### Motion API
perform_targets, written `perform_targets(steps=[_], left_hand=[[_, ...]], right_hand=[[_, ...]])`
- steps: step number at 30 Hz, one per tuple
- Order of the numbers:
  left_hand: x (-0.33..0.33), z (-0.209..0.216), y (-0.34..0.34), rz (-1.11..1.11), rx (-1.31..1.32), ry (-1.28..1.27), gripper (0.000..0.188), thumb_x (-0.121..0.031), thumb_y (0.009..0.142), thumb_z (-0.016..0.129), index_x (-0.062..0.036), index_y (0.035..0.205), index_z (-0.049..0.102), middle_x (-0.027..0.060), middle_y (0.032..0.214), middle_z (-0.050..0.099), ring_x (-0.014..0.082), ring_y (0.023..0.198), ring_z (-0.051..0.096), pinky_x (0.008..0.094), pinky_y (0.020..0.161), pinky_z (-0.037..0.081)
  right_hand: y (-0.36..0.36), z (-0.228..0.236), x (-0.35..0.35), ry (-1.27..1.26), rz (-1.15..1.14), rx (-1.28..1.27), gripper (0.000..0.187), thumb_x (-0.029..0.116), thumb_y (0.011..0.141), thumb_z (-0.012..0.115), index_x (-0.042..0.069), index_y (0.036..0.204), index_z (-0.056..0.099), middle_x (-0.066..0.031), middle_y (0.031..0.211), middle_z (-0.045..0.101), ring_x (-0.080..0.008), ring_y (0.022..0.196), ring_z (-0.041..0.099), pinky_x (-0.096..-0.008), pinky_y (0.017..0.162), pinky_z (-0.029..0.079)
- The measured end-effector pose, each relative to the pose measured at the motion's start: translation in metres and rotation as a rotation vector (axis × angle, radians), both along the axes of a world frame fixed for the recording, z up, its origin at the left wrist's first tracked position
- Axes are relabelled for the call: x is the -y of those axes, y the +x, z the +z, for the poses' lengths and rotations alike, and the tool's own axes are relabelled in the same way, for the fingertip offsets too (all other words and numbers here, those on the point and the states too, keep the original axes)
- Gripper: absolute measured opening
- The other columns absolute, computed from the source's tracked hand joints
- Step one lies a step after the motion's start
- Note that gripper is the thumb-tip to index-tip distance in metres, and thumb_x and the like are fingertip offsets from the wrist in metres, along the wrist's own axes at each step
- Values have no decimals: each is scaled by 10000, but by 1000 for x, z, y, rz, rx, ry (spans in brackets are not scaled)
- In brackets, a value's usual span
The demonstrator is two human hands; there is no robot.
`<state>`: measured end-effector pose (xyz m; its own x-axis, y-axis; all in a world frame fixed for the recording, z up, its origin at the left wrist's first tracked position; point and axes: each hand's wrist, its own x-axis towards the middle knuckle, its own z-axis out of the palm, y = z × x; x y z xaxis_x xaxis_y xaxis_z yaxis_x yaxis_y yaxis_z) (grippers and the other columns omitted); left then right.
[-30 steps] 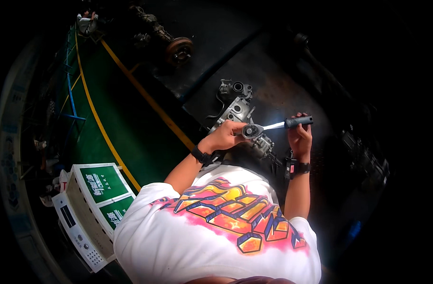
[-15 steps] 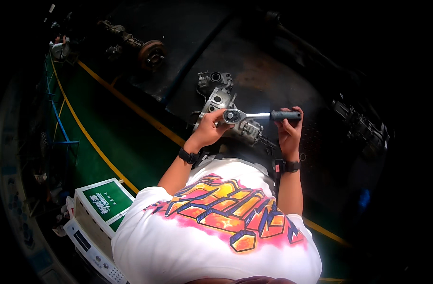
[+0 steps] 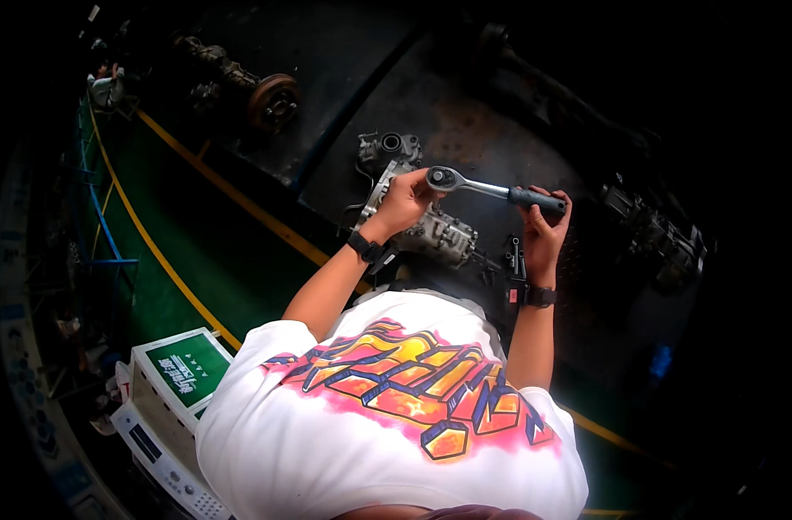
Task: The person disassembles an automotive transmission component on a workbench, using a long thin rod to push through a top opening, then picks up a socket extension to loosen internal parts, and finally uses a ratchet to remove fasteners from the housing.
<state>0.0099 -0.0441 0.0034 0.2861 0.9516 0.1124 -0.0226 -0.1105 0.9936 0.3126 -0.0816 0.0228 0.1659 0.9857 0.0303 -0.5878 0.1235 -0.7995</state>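
Observation:
A ratchet wrench (image 3: 484,187) with a shiny head and a dark grip is held up in front of me, its head to the left and its handle sloping slightly down to the right. My left hand (image 3: 403,208) is closed around the head end, with the fingertips partly hidden behind it. Wrapped about the dark grip are the fingers of my right hand (image 3: 545,236). Beneath the wrench, a silver metal gearbox (image 3: 445,241) lies on the dark work surface, partly covered by my left hand.
Several small tools (image 3: 515,256) lie beside my right wrist. A rusty brake drum (image 3: 273,101) is at the far left, and a dark mechanical assembly (image 3: 660,230) sits at the right. A light-coloured machine (image 3: 175,464) with a green panel stands near left. Another person (image 3: 107,87) appears far left.
Both hands have carried the ratchet wrench farther from my body and slightly right. The wrench has tilted, its head now higher in the picture than its handle. Small tools by my right wrist show more clearly.

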Motion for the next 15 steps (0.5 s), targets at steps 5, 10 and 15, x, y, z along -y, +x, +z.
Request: perform_targets(steps=[5, 10, 15], left_hand=[[4, -32, 6, -18, 38, -96, 266, 106, 991, 747, -7, 1231, 767, 35, 1131, 805, 123, 1075, 742, 306, 975, 588], [6, -35, 8, -75, -4, -82, 301, 97, 997, 752, 4, 1283, 747, 46, 1178, 810, 115, 1088, 730, 304, 994, 580], [7, -26, 14, -85, -34, -68, 280, 91, 1011, 735, 0, 1276, 743, 44, 1172, 808, 110, 1082, 723, 301, 985, 574]], right_hand=[[-1, -29, 33, -95, -86, 28, 540, -102, 1005, 715, 124, 1421, 455, -216, 1448, 639, -345, 1343, 665, -480, 1136, 599], [3, -32, 45, -113, -101, 35, 544, -87, 999, 742, 114, 1416, 456, -224, 1450, 651, -320, 1330, 673, -444, 1103, 617], [5, -41, 55, -183, -149, 61, 548, -68, 996, 766, 109, 1412, 457, -232, 1451, 665, -295, 1319, 680, -416, 1091, 617]])
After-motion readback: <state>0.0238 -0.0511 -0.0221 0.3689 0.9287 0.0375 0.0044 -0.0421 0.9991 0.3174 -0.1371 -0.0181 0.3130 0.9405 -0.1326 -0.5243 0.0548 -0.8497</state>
